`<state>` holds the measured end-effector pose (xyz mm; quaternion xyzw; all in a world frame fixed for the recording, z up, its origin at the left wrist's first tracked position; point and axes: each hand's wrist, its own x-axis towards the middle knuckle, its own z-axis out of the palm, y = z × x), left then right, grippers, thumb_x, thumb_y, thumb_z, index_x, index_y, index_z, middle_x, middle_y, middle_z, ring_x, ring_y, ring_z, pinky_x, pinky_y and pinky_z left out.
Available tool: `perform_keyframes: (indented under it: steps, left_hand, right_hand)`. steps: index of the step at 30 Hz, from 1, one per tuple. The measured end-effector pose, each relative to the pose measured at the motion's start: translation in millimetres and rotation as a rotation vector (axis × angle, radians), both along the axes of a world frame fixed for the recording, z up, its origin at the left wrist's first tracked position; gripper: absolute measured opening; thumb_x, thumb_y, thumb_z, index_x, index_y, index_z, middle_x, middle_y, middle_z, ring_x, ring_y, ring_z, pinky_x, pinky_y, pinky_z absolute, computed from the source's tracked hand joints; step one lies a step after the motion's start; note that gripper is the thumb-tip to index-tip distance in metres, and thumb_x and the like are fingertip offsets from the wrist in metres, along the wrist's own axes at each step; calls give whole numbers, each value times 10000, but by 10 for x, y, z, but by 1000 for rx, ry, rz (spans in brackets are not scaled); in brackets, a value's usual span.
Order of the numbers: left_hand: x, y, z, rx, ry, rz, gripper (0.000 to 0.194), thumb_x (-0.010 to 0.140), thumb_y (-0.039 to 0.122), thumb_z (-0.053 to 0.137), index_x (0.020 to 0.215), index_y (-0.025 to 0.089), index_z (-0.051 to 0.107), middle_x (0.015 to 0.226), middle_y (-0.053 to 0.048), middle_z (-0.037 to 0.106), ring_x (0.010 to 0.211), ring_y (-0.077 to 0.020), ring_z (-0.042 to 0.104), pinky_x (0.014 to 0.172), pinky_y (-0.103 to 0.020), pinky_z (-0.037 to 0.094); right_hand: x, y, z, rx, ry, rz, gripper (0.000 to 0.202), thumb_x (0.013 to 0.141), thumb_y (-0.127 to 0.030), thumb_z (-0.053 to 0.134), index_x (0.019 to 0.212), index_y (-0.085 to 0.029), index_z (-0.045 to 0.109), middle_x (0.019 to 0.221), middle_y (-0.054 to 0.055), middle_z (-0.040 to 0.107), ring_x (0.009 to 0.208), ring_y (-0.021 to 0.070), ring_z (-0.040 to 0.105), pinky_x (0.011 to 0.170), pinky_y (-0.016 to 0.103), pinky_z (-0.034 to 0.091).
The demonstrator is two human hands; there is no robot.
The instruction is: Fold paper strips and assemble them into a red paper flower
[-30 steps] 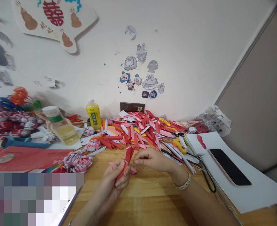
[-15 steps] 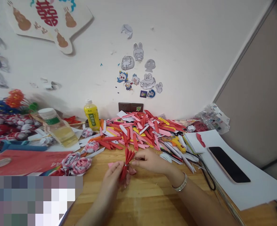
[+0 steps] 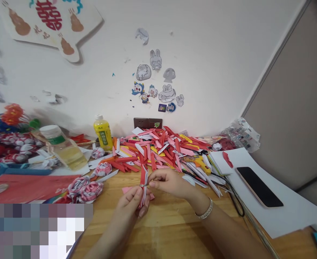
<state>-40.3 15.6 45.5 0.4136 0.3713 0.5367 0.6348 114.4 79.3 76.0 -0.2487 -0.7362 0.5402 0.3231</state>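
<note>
A bundle of folded red and white paper strips (image 3: 143,176) stands upright between my hands, bound at its middle with a thin silvery band. My left hand (image 3: 133,203) is closed around its lower half. My right hand (image 3: 165,182) pinches at the binding from the right; a thin strand seems to run between its finger and thumb. Pink paper (image 3: 126,189) lies on the table partly behind my left hand. Just beyond the hands spreads a large heap of folded red, pink, white and yellow strips (image 3: 158,147).
Behind stand a yellow drink bottle (image 3: 103,135) and a leaning jar (image 3: 72,154). Twisted paper flowers (image 3: 90,189) lie left on the wooden table (image 3: 169,230). A yellow glue gun (image 3: 203,165) with a black cable and a phone (image 3: 259,187) on white paper lie right.
The bundle has turned in my left hand, so white edges now show beside the red. My right hand has stayed close to the binding. The view has shifted slightly.
</note>
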Motion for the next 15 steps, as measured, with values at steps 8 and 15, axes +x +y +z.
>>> perform_keyframes:
  steps: [8,15]
  left_hand:
    - [10,-187,-60,-271,-610,-438,288,706,361,724,587,179,534,389,123,300,296,-1,93,297,-113,149]
    - [-1,-17,5,-91,-1,-92,384,701,560,621,669,177,621,540,1,585,425,-107,467,387,-203,337]
  right_hand:
    - [-86,-76,-105,-265,113,250,468,685,-544,682,889,-134,584,645,-35,519,524,61,422,492,186,344]
    - [-116,-83,-31,-137,36,14,304,778,-441,621,758,-150,537,593,-39,504,537,87,459,516,207,350]
